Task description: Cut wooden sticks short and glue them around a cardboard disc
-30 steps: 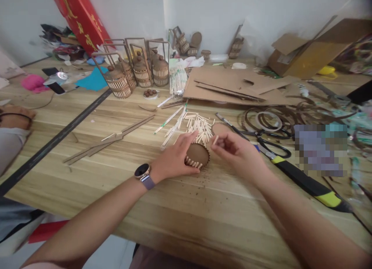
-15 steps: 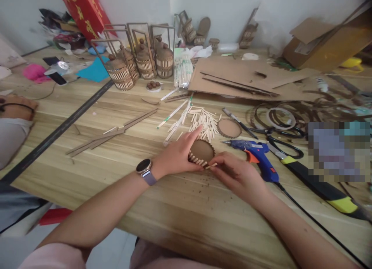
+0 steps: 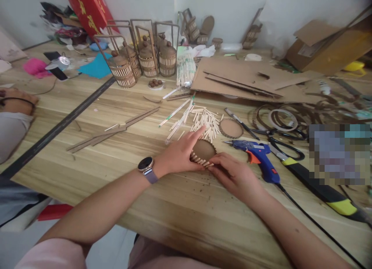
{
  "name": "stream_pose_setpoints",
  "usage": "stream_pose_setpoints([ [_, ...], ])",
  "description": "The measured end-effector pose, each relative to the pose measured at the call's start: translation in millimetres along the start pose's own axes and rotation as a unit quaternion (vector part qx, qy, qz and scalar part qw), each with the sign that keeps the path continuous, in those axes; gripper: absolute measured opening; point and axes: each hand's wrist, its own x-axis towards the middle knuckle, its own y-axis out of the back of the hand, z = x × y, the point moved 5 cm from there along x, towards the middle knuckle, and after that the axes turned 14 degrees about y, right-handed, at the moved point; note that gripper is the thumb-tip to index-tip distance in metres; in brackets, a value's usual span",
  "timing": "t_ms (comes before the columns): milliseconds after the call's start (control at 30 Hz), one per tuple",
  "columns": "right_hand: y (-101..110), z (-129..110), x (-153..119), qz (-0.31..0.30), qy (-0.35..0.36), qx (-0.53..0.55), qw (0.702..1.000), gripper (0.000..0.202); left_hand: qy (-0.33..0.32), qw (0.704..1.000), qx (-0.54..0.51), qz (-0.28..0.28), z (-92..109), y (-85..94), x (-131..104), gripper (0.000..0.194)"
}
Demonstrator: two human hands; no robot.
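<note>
My left hand curves around the left side of a round brown cardboard piece with a ridged rim, its thumb and fingers steadying it on the table. Along the near edge of this piece stands a row of short pale wooden sticks. At the row's right end, my right hand pinches one short wooden stick against the rim. Just beyond lies a pile of cut sticks, beside a second round cardboard piece. A blue glue gun rests to the right of my right hand.
Large yellow-black cutters, scissors and tape rings lie at right. Lidded baskets with tall handles stand at the back left, near a cardboard sheet. Another person's hand rests at far left, beyond a dark strip.
My right hand has brought the stick in against the rim, turning it into line with the row. My left hand keeps its hold. The whole view has shifted slightly.
</note>
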Motion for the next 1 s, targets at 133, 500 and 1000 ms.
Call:
stream_pose_setpoints([
  [133,0.3,-1.0,1.4,-0.005,0.007,-0.017,1.0,0.012,-0.004,1.0,-0.001,0.003,0.2,0.1,0.0,0.117],
  [500,-3.5,-2.0,0.9,0.009,0.024,-0.042,0.999,0.012,-0.006,1.0,0.018,0.012,3.6,0.3,-0.7,0.12],
  [1000,-3.6,-0.8,2.2,0.006,0.009,-0.035,0.999,0.013,0.002,1.0,0.018,0.005,3.4,-0.2,-3.8,0.124],
])
